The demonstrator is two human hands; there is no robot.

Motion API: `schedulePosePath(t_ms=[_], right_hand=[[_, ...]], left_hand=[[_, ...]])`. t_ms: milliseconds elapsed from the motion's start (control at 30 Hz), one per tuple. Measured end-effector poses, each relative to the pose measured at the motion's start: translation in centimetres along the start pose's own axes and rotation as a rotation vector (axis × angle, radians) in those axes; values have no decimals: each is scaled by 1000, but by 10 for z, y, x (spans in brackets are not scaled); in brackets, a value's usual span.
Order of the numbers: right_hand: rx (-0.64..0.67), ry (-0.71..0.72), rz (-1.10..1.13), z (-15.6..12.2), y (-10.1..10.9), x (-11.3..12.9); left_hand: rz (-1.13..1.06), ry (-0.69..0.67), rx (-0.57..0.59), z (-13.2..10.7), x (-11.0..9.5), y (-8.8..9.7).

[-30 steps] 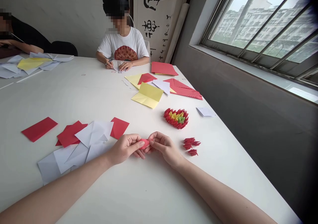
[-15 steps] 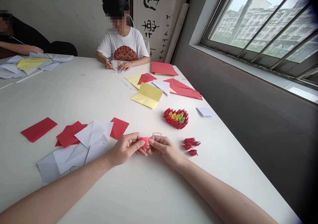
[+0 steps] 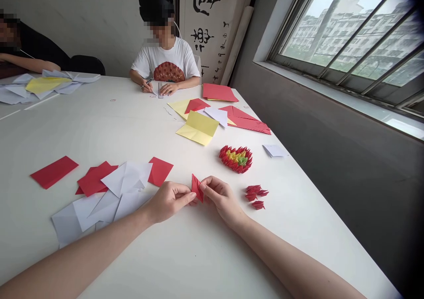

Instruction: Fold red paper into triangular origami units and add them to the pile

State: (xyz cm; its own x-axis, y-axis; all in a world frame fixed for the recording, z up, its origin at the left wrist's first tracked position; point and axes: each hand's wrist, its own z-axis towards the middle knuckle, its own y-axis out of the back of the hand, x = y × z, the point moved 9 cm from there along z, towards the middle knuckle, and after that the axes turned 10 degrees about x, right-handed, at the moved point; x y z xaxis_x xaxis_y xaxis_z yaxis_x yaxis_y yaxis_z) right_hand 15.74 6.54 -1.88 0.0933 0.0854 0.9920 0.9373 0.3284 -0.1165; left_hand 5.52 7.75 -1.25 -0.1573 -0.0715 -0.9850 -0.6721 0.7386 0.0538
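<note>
1. L hand [image 3: 168, 201] & R hand [image 3: 220, 197]: fingers closed, both pinch small folded red paper [image 3: 197, 187]; it is betw. them, just above counter [image 3: 99, 126];
2. Change: paper now stands tilted w/ pointed tip up, no more flat-looking;
3. Just beside R hand lie small red folded units [image 3: 254, 196]; further, folded-paper model [image 3: 236, 159];
4. Beside L hand: white sheets [image 3: 126, 177], red sheets [image 3: 159, 171].

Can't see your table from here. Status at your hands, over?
Left hand and right hand pinching a folded red paper triangle. Folded red units off to the right, not touching. Nothing in the way.
</note>
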Motion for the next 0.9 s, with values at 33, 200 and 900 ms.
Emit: schedulePosePath(t_ms=[33, 200, 900], right_hand=[[26, -1, -18, 0, -2, 0], [102, 47, -131, -2, -11, 0], [117, 231, -369, -7, -15, 23]], left_hand=[[-15, 8, 13, 0, 0, -1], [-6, 15, -24, 1, 4, 6], [-106, 48, -13, 1, 4, 8]])
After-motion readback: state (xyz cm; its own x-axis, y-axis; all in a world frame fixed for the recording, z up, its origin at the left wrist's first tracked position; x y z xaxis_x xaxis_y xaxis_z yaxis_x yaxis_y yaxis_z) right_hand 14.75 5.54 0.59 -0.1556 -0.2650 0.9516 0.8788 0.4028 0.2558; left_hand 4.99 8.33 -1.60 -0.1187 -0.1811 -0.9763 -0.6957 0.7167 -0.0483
